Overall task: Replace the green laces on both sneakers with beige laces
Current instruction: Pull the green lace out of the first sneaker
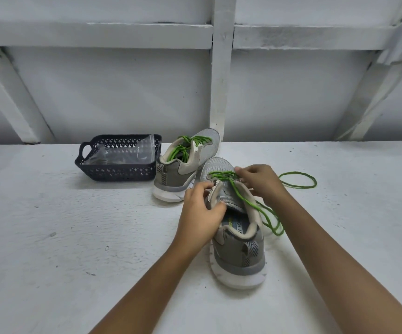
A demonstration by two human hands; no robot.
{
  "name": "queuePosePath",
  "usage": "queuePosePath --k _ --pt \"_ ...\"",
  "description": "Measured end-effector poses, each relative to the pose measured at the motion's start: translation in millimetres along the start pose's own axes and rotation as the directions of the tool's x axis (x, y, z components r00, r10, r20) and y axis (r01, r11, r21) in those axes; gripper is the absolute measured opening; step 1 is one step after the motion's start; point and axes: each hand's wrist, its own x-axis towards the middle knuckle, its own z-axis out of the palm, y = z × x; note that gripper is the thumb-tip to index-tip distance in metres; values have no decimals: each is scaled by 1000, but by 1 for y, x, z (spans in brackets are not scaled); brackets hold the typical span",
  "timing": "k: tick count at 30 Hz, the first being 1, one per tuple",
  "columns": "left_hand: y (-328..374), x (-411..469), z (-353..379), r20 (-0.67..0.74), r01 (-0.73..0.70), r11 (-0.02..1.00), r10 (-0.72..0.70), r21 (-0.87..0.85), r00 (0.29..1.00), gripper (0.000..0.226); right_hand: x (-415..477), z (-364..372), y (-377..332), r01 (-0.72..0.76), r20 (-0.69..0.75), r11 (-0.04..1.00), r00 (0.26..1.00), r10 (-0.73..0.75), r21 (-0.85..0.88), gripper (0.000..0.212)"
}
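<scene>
Two grey sneakers on the white surface (74, 237), both w/ green laces. Left hand (200, 210) grips the near sneaker (238, 261) by its eyelet flap. Right hand (260, 182) pinches its green lace (221, 175) at the toe-end rows. Lace looks thin, soft, floppy and prob. drags in eyelets, so pinch close to the hole. Sneaker looks light, upper squashy.

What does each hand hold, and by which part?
Left hand grips the near sneaker by its eyelet flap; right hand pinches its green lace at the eyelets.

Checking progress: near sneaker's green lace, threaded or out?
Partly threaded. The green lace crosses only the front eyelets of the near sneaker; loose ends trail onto the table.
</scene>
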Motion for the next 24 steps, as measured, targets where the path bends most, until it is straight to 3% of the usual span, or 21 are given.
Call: queuePosePath --k 6,11,16,20,22,24 --pt "1 -1 -1 7 -1 1000 0 18 1000 42 0 1 -1 39 -49 999 998 -39 -2 16" --pt "2 -1 -3 16 -7 999 6 35 1000 43 2 -14 2 51 -258 983 966 -3 178 20" --pt "7 4 -10 92 -56 992 46 111 995 38 -30 -25 2 96 -130 995 987 -94 4 25" --pt "21 27 -26 104 -28 985 11 170 995 32 -57 -18 0 149 -29 989 988 -150 -20 25" --pt "28 44 -32 131 -113 942 74 317 989 26 -63 -11 2 177 -16 983 984 -178 -35 23" --pt "34 60 -33 215 -275 835 192 477 958 25 -65 -4 5 172 -30 982 984 -175 -76 18"
